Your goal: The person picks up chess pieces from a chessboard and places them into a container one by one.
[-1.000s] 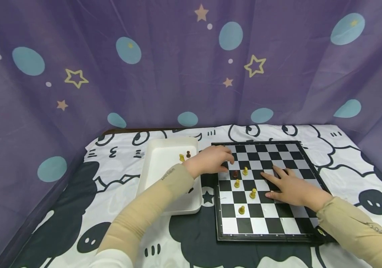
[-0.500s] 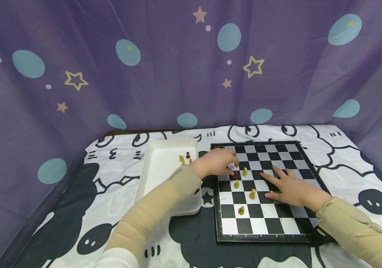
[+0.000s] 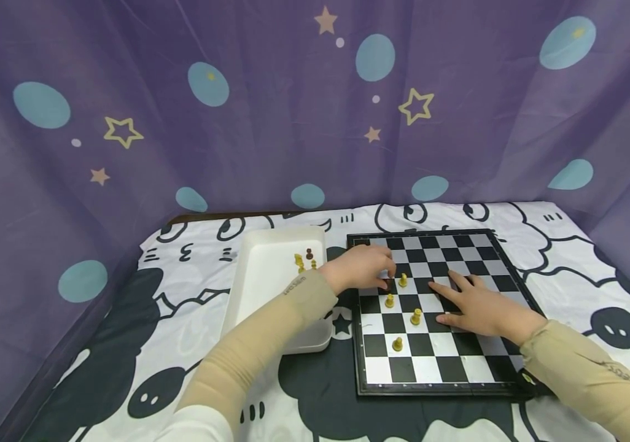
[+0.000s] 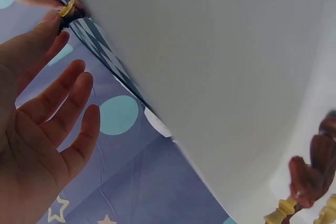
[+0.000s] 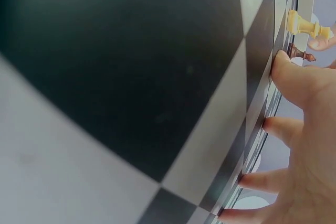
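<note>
My left hand (image 3: 361, 267) reaches over the left side of the chessboard (image 3: 478, 369). Its thumb and index finger pinch a small brown chess piece (image 5: 301, 53) that stands on the board; in the head view the fingers hide most of it. A yellow chess piece (image 3: 403, 280) stands just right of those fingertips. Closer to the front are other yellow pieces, at the left a small one (image 3: 389, 301), then a taller one (image 3: 416, 317) and another (image 3: 397, 344). My right hand (image 3: 483, 308) rests on the board's right half, fingers spread and fingertips on the squares.
A white tray (image 3: 256, 264) stands left of the board, partly beneath my left forearm. Inside it are a yellow piece (image 3: 299, 261), a brown piece (image 3: 309, 253) and a brown knight (image 4: 312, 169). A patterned cloth (image 3: 182, 307) covers the table; a purple curtain (image 3: 271, 135) hangs behind.
My left hand has moved a little right and down onto the brown chess piece, its thumb and finger drawing together around it. My right hand has stayed in place.
</note>
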Demonstrator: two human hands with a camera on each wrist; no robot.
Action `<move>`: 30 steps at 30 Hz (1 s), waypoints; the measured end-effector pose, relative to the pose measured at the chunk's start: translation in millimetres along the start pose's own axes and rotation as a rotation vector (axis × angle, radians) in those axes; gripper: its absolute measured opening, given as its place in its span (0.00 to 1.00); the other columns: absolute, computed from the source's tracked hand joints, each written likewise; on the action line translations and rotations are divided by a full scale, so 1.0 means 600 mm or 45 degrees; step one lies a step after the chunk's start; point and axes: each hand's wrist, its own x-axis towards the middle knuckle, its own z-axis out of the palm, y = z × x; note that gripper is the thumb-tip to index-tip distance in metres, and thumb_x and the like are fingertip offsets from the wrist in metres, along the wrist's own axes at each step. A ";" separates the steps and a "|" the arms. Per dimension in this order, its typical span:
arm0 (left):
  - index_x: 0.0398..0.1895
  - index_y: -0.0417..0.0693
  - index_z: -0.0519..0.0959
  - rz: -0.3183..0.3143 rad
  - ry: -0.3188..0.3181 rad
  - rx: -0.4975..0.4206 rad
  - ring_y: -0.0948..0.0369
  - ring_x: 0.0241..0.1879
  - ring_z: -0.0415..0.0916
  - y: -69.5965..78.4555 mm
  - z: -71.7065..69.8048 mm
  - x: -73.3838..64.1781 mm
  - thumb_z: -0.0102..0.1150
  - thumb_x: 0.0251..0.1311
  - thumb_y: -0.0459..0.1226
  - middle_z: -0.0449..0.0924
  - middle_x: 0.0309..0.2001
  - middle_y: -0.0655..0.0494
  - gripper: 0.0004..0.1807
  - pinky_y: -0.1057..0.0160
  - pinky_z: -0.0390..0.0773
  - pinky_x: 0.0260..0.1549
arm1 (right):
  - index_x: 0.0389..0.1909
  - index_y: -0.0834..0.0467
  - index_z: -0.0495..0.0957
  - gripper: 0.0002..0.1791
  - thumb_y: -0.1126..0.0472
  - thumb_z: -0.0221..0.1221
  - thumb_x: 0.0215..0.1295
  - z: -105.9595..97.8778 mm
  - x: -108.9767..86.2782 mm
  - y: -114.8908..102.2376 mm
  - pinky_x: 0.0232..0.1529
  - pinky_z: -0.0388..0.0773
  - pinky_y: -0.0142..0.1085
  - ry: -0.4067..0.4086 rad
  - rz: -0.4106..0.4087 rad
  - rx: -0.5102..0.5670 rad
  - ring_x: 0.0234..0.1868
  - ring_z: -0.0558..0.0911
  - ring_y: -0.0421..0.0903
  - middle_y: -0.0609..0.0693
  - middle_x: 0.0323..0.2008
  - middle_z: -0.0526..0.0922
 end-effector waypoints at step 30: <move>0.36 0.57 0.83 0.039 0.015 0.032 0.65 0.41 0.76 0.004 0.002 0.003 0.62 0.56 0.43 0.77 0.45 0.60 0.06 0.69 0.76 0.39 | 0.67 0.48 0.61 0.44 0.27 0.48 0.54 0.002 0.000 0.001 0.47 0.68 0.67 0.002 0.001 -0.013 0.61 0.57 0.79 0.70 0.66 0.56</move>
